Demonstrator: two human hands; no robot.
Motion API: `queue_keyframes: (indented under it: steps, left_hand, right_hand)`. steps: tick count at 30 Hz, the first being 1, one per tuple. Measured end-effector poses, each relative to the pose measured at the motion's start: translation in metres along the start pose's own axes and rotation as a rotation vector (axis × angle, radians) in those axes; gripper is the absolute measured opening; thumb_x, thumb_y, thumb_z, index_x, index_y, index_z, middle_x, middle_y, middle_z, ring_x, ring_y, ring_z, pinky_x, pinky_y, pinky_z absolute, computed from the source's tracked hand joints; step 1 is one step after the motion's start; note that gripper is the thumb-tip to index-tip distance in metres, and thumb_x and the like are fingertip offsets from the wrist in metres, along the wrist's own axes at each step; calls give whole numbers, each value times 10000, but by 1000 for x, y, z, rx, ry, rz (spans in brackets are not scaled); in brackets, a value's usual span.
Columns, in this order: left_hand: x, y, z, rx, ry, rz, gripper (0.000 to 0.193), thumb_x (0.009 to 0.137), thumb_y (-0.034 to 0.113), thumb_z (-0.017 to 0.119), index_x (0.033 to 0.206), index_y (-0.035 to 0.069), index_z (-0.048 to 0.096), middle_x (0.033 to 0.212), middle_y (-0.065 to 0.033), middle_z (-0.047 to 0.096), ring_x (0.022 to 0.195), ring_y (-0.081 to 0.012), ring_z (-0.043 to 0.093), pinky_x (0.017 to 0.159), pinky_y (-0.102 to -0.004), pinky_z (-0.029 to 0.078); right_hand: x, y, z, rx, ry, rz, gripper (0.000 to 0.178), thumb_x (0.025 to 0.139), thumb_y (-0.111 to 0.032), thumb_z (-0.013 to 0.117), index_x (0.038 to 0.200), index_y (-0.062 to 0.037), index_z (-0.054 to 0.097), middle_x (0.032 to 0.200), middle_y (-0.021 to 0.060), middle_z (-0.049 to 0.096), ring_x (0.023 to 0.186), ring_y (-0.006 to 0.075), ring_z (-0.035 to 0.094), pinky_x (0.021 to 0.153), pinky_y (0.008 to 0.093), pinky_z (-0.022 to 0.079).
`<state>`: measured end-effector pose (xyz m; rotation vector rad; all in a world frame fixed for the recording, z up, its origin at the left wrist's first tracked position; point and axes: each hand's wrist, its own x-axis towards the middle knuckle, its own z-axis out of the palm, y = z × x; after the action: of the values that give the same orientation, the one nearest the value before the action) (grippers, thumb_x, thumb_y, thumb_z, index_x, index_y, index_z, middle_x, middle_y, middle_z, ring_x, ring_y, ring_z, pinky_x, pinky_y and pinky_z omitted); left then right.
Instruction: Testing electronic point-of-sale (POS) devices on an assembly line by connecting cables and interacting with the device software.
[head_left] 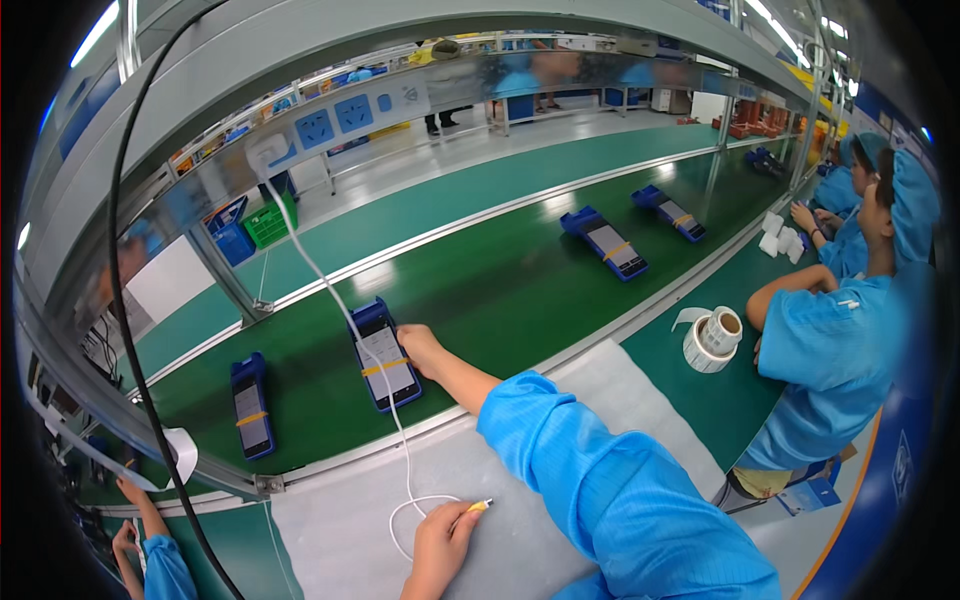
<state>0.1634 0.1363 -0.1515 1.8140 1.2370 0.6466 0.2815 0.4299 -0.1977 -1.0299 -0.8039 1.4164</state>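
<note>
My right hand (424, 352) reaches out over the green conveyor belt and grips the right edge of a blue handheld payment terminal (388, 368). This terminal has a lit screen and a yellow band around its middle. Near the lower edge, my left hand (440, 552) pinches the yellow-sleeved plug of a white charging cable (408, 455), its metal tip pointing right. The cable loops beside that hand, passes in front of the terminal and runs up to a white adapter (267, 152) at a socket strip. Left of the gripped terminal lies another banded terminal (252, 405).
Farther right on the belt (490, 270) lie more terminals (606, 244). A pale mat (640, 400) covers my bench, with label rolls (712, 338) to its right. Co-workers in blue (830, 350) sit at right; another person's hands (135, 520) show lower left. A black cable (122, 290) hangs at left.
</note>
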Motion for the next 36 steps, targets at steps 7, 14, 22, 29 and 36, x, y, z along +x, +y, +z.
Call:
queue_keyframes:
  steps: [7,14,22,29,36]
  left_hand:
    - [-6,37,-3,-105,142,87,156,890,135,540,904,-10,595,741,-81,603,674,-164,541,641,-266,444]
    - [-17,41,-5,88,176,46,167,895,184,530,925,24,567,768,-212,593,686,-358,580,619,-379,469]
    - [-4,47,6,-29,-32,215,171,886,176,542,925,14,579,746,-186,594,651,-306,568,614,-342,459]
    - [-7,17,5,-411,168,-48,188,901,159,530,952,-8,600,961,-82,620,884,-160,562,801,-278,440]
    - [1,38,8,-868,132,-166,321,927,172,450,1107,-91,487,1174,-211,516,1112,-294,508,958,-383,425]
  right_hand:
    - [7,-135,-255,-1532,1137,-837,183,722,-51,500,889,7,547,898,200,566,824,355,541,677,455,431]
    - [-25,-170,-339,-1131,1025,30,362,868,-231,491,1144,3,482,1183,185,545,1092,366,515,910,534,360]
    - [-16,-155,-444,-199,731,-179,189,751,24,609,908,122,567,856,202,604,758,339,627,642,485,517]
    - [-106,-113,-150,-258,277,-34,372,739,-69,575,1089,28,497,1001,173,548,972,281,531,793,421,454]
    - [-242,-52,-116,-56,-93,197,386,865,-160,548,1213,-13,467,1102,112,541,1033,201,487,855,329,399]
